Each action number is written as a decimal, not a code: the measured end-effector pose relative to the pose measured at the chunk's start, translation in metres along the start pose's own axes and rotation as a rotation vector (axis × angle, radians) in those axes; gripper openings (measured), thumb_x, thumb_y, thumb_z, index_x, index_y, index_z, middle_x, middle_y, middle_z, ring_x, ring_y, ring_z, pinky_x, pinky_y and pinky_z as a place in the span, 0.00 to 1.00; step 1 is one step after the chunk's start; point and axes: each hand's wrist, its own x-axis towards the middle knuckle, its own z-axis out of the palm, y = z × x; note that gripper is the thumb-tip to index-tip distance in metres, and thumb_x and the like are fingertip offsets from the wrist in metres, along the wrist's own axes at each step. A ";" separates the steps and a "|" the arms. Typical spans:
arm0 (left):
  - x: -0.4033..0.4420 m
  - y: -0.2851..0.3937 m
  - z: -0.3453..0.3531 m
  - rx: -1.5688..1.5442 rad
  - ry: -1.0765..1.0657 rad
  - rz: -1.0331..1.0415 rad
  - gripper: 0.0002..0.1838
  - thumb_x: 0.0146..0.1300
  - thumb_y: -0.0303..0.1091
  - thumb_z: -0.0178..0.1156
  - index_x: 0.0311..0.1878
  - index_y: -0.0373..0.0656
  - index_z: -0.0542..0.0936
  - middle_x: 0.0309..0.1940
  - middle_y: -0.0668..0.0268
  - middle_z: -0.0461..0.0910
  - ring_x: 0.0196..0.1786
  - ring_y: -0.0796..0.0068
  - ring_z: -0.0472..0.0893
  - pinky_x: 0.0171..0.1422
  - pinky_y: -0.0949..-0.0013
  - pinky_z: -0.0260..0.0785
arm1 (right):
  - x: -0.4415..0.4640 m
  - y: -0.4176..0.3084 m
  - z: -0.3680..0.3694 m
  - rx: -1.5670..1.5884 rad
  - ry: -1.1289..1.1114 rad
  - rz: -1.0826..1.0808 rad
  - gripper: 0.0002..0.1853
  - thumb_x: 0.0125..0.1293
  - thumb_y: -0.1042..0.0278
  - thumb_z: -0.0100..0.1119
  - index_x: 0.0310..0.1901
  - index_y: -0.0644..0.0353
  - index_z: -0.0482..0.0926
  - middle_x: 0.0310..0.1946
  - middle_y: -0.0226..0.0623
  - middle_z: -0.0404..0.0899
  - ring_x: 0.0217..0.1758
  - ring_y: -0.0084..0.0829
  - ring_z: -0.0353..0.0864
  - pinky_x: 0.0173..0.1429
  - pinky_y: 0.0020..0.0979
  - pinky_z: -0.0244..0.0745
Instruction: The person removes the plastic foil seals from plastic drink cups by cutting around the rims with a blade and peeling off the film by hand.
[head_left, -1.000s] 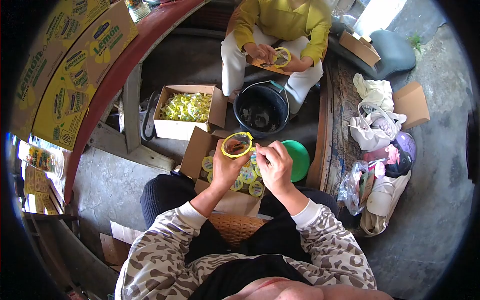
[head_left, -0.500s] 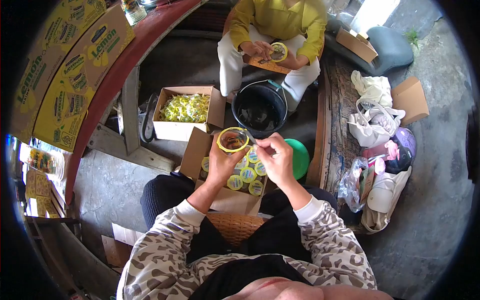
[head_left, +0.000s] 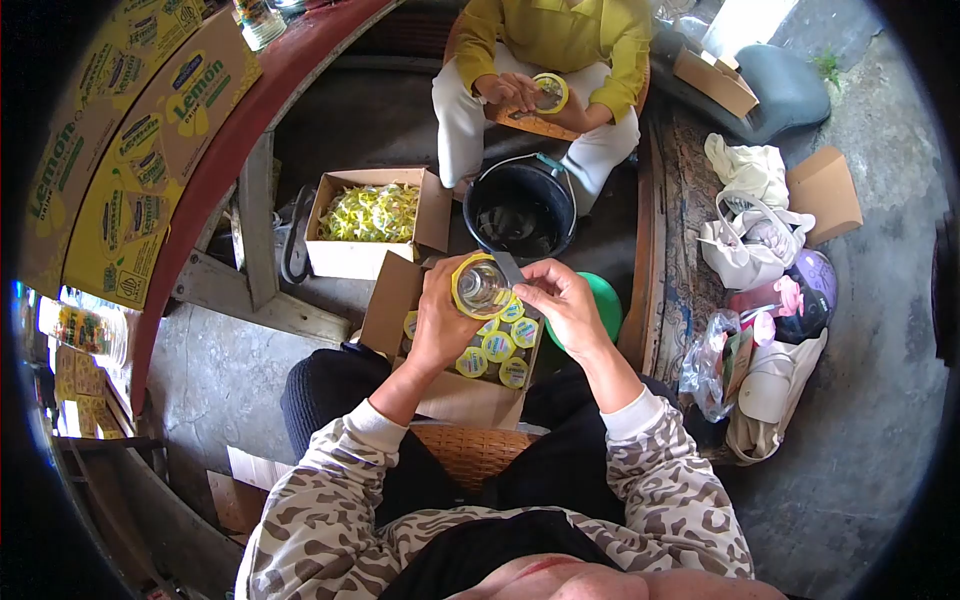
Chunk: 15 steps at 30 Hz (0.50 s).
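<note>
My left hand (head_left: pixel 440 318) is wrapped round a clear plastic cup (head_left: pixel 482 287) with a yellow rim, its open top tilted toward me. Between the thumb and fingers of my right hand (head_left: pixel 562 306) is a flat grey blade (head_left: pixel 508 268), close to the cup's right edge. Below both hands stands an open cardboard box (head_left: pixel 470 405) holding several cups with yellow-printed lids (head_left: pixel 498 346). Beyond my hands is a black bucket (head_left: pixel 520 212) with dark contents. A green round lid or basin (head_left: pixel 600 310) lies partly behind my right hand.
Opposite sits a co-worker (head_left: pixel 560 40) in a yellow top, holding another cup (head_left: pixel 550 93). A carton of yellow strips (head_left: pixel 370 213) stands left of the bucket. Bags (head_left: pixel 755 245) lie at the right beside a wooden beam (head_left: pixel 650 250). Printed lemon cartons (head_left: pixel 150 170) line the left.
The cup in my left hand has tilted toward me and looks empty, where reddish-brown contents showed before. My right hand has shifted slightly right, and the blade shows more clearly.
</note>
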 end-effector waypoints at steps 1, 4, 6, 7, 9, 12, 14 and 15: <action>0.000 0.002 0.001 -0.065 0.006 -0.064 0.36 0.47 0.28 0.78 0.62 0.39 0.75 0.54 0.56 0.78 0.59 0.56 0.78 0.64 0.59 0.71 | 0.000 -0.001 0.000 0.007 -0.002 0.019 0.08 0.64 0.76 0.70 0.44 0.62 0.82 0.33 0.22 0.79 0.34 0.12 0.72 0.40 0.18 0.69; -0.001 0.000 0.001 -0.187 -0.039 -0.160 0.39 0.47 0.29 0.78 0.65 0.39 0.72 0.57 0.56 0.77 0.61 0.57 0.77 0.66 0.58 0.70 | 0.000 0.000 -0.002 -0.045 0.003 0.019 0.08 0.64 0.77 0.69 0.44 0.63 0.82 0.34 0.23 0.80 0.36 0.13 0.74 0.42 0.19 0.71; 0.000 -0.002 0.000 -0.242 -0.089 -0.191 0.40 0.47 0.29 0.78 0.66 0.39 0.71 0.59 0.55 0.76 0.62 0.57 0.77 0.67 0.58 0.69 | 0.001 0.001 -0.004 -0.057 0.017 0.005 0.08 0.64 0.78 0.68 0.44 0.63 0.82 0.34 0.23 0.80 0.36 0.13 0.74 0.42 0.19 0.71; 0.000 -0.002 -0.001 -0.237 -0.123 -0.155 0.41 0.47 0.30 0.79 0.66 0.39 0.71 0.61 0.55 0.75 0.63 0.60 0.76 0.68 0.60 0.69 | 0.001 0.002 -0.005 -0.072 0.029 -0.015 0.07 0.65 0.78 0.68 0.44 0.64 0.82 0.34 0.23 0.80 0.36 0.13 0.74 0.42 0.20 0.72; 0.003 -0.001 -0.004 -0.231 -0.154 -0.117 0.41 0.47 0.31 0.79 0.67 0.39 0.72 0.64 0.56 0.74 0.64 0.63 0.76 0.68 0.62 0.69 | 0.002 0.005 -0.009 -0.112 0.044 -0.047 0.07 0.65 0.79 0.67 0.43 0.64 0.82 0.34 0.25 0.80 0.36 0.14 0.75 0.41 0.20 0.72; 0.006 -0.007 -0.010 -0.115 -0.196 -0.001 0.38 0.55 0.38 0.75 0.68 0.39 0.72 0.64 0.55 0.72 0.68 0.57 0.72 0.70 0.59 0.67 | 0.004 0.004 -0.008 -0.197 0.080 -0.112 0.07 0.65 0.82 0.65 0.43 0.64 0.81 0.34 0.27 0.81 0.35 0.15 0.76 0.40 0.21 0.73; 0.007 -0.018 -0.011 -0.206 -0.194 -0.056 0.30 0.69 0.43 0.64 0.69 0.39 0.72 0.64 0.58 0.72 0.69 0.62 0.70 0.71 0.61 0.66 | 0.002 -0.002 -0.007 -0.241 0.096 -0.147 0.07 0.64 0.83 0.65 0.42 0.64 0.81 0.34 0.29 0.81 0.35 0.16 0.77 0.39 0.22 0.74; 0.009 -0.015 -0.013 -0.205 -0.193 -0.056 0.30 0.69 0.43 0.64 0.69 0.39 0.72 0.64 0.58 0.72 0.69 0.62 0.70 0.71 0.61 0.66 | 0.001 -0.008 -0.005 -0.345 0.094 -0.269 0.08 0.63 0.85 0.65 0.41 0.65 0.80 0.35 0.30 0.80 0.35 0.18 0.78 0.39 0.23 0.74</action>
